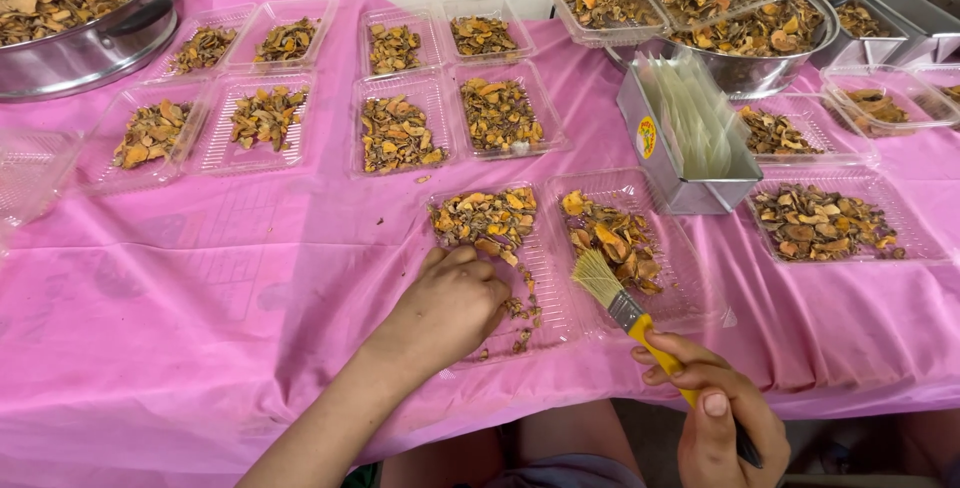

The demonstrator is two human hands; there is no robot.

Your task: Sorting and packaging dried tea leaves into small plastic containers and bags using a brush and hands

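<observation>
**Brush angled up-left over a tray of dried slices**

The right hand is gripping the yellow handle of a small paintbrush, fingers clenched round it. The brush's long axis is running diagonally, handle low and right, pale straw bristles pointing up-left and touching the near edge of a clear plastic tray. A metal ferrule is joining bristles to handle.

Just left of the brush, the left hand is resting curled, fingertips pinching at dried orange-brown slices in the neighbouring clear ridged tray; whether it is holding any I cannot tell.

Both trays are sitting on a table under a wrinkled pink cloth. Beyond the brush, a rectangular metal tin is holding translucent bags upright. Further back, more filled trays are lying in rows, with a round steel basin heaped with slices.
</observation>
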